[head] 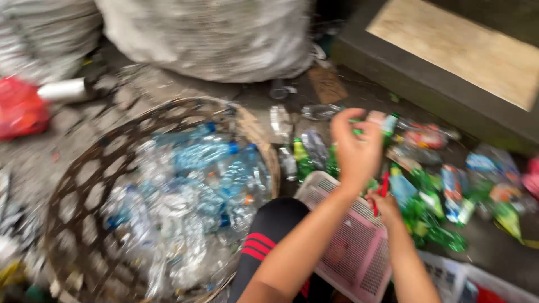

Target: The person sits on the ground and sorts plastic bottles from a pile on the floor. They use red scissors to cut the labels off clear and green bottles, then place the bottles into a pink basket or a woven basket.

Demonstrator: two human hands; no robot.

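Observation:
My left hand [355, 147] is raised over a heap of bottles, its fingers closed on a small plastic bottle with a green top [385, 122]; blur hides the exact grip. Lower and to the right, my right hand [386, 206] is closed on a thin red tool [384, 184]. Both hands hover above a pink perforated plastic basket [351, 247] that rests against my knee in black trousers with red stripes [268, 231]. Green and clear plastic bottles [432, 210] lie scattered on the ground just beyond the hands.
A large woven basket [84, 185] at the left holds several crushed clear bottles with blue caps [196, 168]. Big white sacks [213, 33] stand behind it. A red bag [19, 109] lies at far left, and a concrete step [449, 62] at the upper right.

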